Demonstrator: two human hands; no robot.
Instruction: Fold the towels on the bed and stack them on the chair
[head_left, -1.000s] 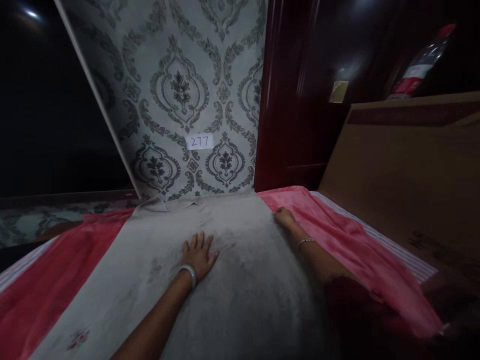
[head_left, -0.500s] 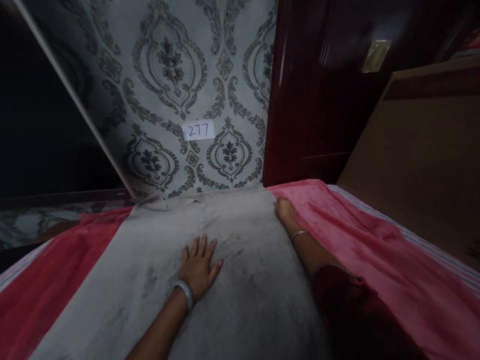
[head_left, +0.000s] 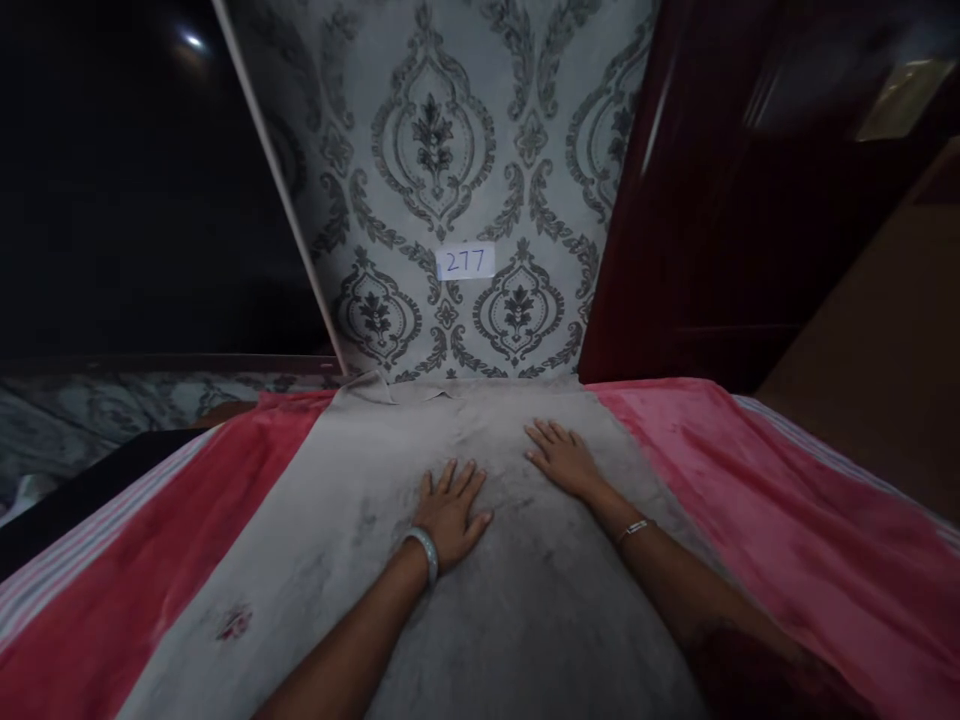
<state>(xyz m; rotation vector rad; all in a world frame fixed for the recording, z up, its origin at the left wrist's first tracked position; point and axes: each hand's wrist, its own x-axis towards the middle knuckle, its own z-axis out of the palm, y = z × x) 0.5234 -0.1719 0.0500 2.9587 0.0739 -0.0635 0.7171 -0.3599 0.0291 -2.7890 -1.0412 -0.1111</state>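
Note:
A grey plush cloth is spread out before me, reaching back to the wall. My left hand lies flat on its middle with the fingers spread; a pale bangle circles that wrist. Farther back and to the right, my right hand rests palm down on the same cloth, fingers stretched out, holding nothing. The cloth's far left corner is folded and slightly raised. Beneath the grey cloth, a red-pink blanket shows on both sides. A small reddish mark shows on the grey cloth at the lower left.
Patterned wallpaper with a paper label reading 277 stands behind. A dark screen-like panel is at the left. On the right are a dark red glossy door or cabinet and a cardboard box. Striped fabric edges the blanket.
My right hand has let go of the grey cloth's right edge and moved inward to lie flat on it. My left hand stays flat on the cloth. The view has turned left.

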